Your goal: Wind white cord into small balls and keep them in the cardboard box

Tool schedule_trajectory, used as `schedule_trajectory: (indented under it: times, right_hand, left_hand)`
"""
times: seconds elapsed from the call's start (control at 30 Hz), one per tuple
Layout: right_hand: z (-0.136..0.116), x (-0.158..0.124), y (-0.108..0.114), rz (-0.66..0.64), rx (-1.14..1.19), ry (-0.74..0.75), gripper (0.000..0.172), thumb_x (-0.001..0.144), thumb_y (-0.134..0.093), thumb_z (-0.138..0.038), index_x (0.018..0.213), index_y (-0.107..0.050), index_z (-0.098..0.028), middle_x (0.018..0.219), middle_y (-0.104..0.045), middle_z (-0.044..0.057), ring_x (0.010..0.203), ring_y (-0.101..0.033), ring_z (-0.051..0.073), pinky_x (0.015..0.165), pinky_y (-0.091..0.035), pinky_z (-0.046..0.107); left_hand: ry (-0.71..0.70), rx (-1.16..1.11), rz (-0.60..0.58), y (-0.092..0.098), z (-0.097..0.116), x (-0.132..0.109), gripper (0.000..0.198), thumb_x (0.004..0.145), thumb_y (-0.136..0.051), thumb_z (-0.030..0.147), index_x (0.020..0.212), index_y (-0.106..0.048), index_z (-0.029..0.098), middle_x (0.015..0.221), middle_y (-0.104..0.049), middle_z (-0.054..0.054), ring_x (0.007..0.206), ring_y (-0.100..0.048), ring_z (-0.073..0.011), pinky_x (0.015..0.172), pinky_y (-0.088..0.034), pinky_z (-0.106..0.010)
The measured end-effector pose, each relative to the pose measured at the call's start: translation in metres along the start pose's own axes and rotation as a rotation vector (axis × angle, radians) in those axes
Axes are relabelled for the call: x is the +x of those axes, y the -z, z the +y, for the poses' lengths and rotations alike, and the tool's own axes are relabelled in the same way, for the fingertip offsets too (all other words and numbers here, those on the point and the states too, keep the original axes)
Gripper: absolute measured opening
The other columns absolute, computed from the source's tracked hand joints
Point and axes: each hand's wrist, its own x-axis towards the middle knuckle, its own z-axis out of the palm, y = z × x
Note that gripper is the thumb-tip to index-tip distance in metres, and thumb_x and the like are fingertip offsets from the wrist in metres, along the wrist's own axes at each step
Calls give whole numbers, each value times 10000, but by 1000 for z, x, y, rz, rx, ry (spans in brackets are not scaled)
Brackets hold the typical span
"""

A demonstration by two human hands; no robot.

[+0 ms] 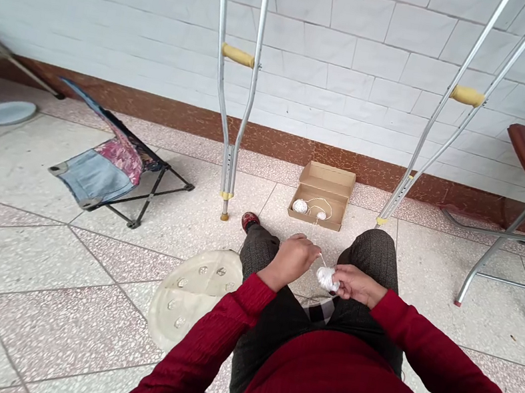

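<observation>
Two hands are in view, both above the person's lap. The right hand [353, 284] has its fingers [346, 280] curled partly around one ball of white string [328, 278], held just above the knees. The left hand [289, 262] is just beside it, its fingers [302, 245] bunched closed; a white strand [321, 257] runs from the ball toward them, but a pinch cannot be confirmed. One open cardboard box [322, 197] sits on the tiled floor [42, 320] ahead of the knees, holding two smaller white balls [300, 206]. Two crutches [239, 55] lean against the wall, one on each side of the box, with open floor between. One perforated plastic disc [191, 296] lies just left of the lap, with one folding seat [110, 163] and one pale plate [5, 112] farther left. One metal-legged worktop [524, 151] is cut off by the right frame edge.
</observation>
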Motion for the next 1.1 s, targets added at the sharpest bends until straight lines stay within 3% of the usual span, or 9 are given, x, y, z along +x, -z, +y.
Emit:
schedule_trajectory:
  times: [0.1,0.23,0.4,0.53,0.6,0.7,0.8,1.0,1.1]
  right_hand:
    - [-4,23,5,224,88,139,149,583,-623,-146,667,-503,-173,445,-538,-37,339,-458,76,302,-313,159]
    - [-26,30,-1,319,197,338,195,626,-644,-206,707,-467,-198,514,-538,-57,430,-516,76,389,-406,164]
    - [-46,0,-11,95,297,396,214,626,-670,-199,769,-511,-182,569,-569,-55,404,-466,46,351,-317,140]
    - [-32,-18,-17,-213,55,105,234,622,-629,-166,844,-556,-177,540,-583,-47,326,-413,53,291,-219,145]
    - [-19,-14,-18,-249,-33,-16,221,592,-622,-144,805,-567,-166,491,-565,-46,315,-419,66,284,-221,150]
    - [-7,6,-12,-31,-26,-25,161,559,-620,-134,703,-552,-156,433,-535,-43,309,-420,71,283,-225,152]
    - [-10,28,-4,179,47,92,123,581,-607,-164,663,-516,-167,438,-541,-38,325,-422,63,297,-245,152]
    - [-38,31,-5,280,183,323,173,607,-632,-216,680,-477,-193,500,-527,-57,392,-441,62,346,-303,165]
    - [-52,15,-8,231,256,396,172,631,-633,-233,710,-487,-189,557,-527,-55,420,-428,49,354,-286,159]
  left_hand:
    - [-5,86,-13,-1,18,3,290,940,-443,255,770,-657,159,717,-671,-73,723,-599,-191,833,-412,-342]
    - [102,-16,-13,-22,30,-4,313,952,-426,284,787,-664,165,716,-671,-63,737,-611,-189,734,-414,-292]
    - [211,-266,-57,-38,7,-21,356,955,-424,287,718,-664,173,718,-688,-22,722,-623,-160,697,-420,-243]
    - [172,-180,18,-24,-11,-18,297,946,-442,267,801,-686,179,772,-698,-34,762,-622,-173,732,-435,-265]
    - [78,-92,38,-12,-12,-9,261,941,-455,253,827,-679,182,782,-694,-34,775,-615,-173,825,-432,-301]
    - [-30,51,41,3,-2,2,252,933,-458,224,788,-658,173,768,-680,-41,782,-609,-174,954,-383,-362]
    - [-11,103,52,5,12,3,277,939,-437,222,771,-650,165,747,-668,-56,755,-604,-178,918,-399,-361]
    - [183,-99,61,-15,26,-13,331,957,-418,304,772,-660,174,693,-658,-39,718,-604,-179,693,-411,-274]
    - [222,-281,18,-24,24,-22,351,950,-435,295,699,-649,175,687,-668,-13,708,-613,-158,676,-404,-244]
